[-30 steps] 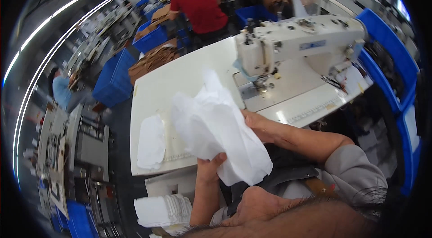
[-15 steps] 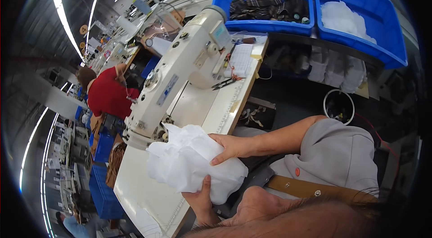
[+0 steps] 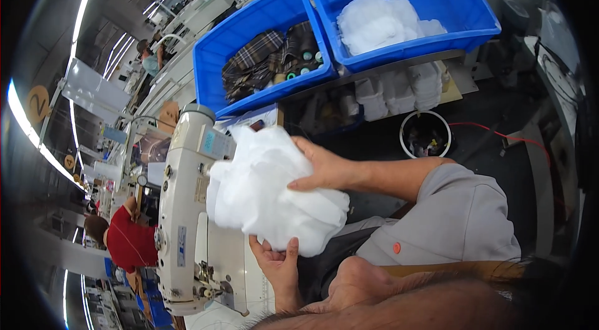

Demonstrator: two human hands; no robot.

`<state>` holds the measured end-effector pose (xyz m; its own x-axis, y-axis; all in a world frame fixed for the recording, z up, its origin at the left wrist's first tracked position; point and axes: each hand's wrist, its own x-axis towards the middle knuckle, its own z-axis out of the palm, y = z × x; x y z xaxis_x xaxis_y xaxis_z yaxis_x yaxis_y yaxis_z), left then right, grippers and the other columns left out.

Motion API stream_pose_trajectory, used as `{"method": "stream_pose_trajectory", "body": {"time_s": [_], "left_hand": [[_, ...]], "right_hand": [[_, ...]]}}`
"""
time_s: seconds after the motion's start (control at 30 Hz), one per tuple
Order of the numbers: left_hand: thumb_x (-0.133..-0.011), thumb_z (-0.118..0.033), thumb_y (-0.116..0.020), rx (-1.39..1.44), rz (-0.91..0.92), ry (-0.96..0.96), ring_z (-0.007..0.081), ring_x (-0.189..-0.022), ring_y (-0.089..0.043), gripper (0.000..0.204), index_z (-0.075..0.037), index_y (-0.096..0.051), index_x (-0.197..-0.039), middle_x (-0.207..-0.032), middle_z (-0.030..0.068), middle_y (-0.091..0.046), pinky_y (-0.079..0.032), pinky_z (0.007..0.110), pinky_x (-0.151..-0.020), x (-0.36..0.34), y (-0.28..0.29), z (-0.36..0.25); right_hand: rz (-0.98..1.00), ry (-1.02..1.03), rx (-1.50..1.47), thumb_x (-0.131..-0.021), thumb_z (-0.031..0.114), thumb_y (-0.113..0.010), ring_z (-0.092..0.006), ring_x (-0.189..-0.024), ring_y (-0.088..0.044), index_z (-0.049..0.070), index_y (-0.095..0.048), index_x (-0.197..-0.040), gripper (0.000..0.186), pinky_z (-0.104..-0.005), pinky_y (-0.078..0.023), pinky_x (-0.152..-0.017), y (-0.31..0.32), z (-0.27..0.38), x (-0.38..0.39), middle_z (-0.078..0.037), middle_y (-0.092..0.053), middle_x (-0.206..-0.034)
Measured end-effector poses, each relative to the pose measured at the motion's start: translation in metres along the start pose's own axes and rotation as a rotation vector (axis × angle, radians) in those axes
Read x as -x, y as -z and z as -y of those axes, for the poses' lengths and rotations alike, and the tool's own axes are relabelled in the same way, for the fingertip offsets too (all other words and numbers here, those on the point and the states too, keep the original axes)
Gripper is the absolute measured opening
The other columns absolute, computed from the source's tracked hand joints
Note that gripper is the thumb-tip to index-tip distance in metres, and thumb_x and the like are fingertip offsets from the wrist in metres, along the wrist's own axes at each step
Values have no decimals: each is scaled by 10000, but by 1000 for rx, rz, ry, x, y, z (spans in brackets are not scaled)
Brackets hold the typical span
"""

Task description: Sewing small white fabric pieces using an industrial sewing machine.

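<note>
Between my two hands is a thick stack of soft white fabric pieces [image 3: 274, 189], its edges uneven and loosely layered. My right hand [image 3: 324, 166] grips the upper side, thumb lying over the top sheet and fingers hidden beneath. At the lower edge, my left hand [image 3: 279, 261] holds the stack with its thumb up and fingers curled against it. The bundle is raised in front of a cream sewing machine [image 3: 181, 217] and covers part of the white machine table [image 3: 228, 242]. More white pieces [image 3: 380, 21] lie heaped in the farther right blue bin [image 3: 465, 36].
A second blue bin [image 3: 212, 74] holds dark plaid fabric [image 3: 256, 58] and thread spools. Stacked white pieces [image 3: 399, 89] sit on a shelf below the bins. A round waste bin [image 3: 425, 135] stands on the floor. A person in red [image 3: 131, 239] works beyond the machine.
The white stack has moved up from the machine's needle area toward the bins, both hands still holding it. My view has turned toward the bins, which now appear further left.
</note>
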<state>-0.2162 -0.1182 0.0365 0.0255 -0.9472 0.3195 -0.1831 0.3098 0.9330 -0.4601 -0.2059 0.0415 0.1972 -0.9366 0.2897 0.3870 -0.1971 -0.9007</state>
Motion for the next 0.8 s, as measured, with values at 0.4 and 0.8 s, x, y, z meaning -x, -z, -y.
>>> {"method": "stream_pose_trajectory", "body": {"time_s": [0.4, 0.8], "left_hand": [[-926, -95, -779, 76, 35, 502, 198, -939, -737, 721, -55, -379, -1524, -1272, 174, -640, -589, 259, -732, -4, 71, 90], [-993, -94, -691, 91, 12, 440, 141, -971, -650, 642, -44, -390, -1558, -1397, 136, -601, -553, 268, -829, 77, 163, 144]], "right_hand": [[-758, 120, 593, -776, 285, -905, -327, -1230, -630, -50, -421, -1469, 909, -420, -518, -1049, 335, 197, -53, -253, -612, -1343], [-583, 411, 1087, -909, 167, -740, -207, -1041, -702, 73, -703, -1246, 352, -351, -538, -937, 245, 78, -91, -102, -731, -1171]]}}
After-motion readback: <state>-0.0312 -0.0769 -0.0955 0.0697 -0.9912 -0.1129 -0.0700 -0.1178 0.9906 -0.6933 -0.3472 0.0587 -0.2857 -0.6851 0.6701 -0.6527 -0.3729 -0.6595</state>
